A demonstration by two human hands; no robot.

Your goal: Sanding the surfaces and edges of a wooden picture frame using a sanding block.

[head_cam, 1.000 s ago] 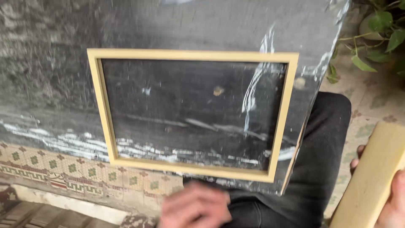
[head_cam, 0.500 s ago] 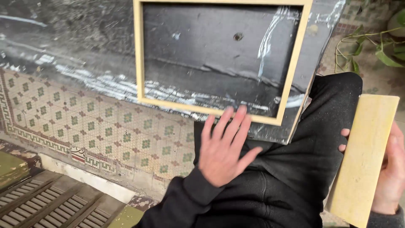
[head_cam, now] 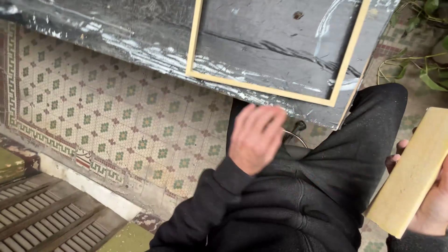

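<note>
Hovering over the lap, left hand (head_cam: 254, 137) is blurred, fingers loosely spread, holding nothing, just below the frame (head_cam: 275, 88) lying on a dark board (head_cam: 140, 32). Tiled floor (head_cam: 116, 121) lies to its left. Right hand (head_cam: 431, 205), far right, grips a pale wood block (head_cam: 413, 175), fingers wrapped behind it, w/ plant (head_cam: 420, 60) above.

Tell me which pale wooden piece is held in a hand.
The solid wood block, gripped in the right hand at the picture's right edge. The other pale piece, the thin frame, lies untouched on the dark board; the left hand is empty.
</note>
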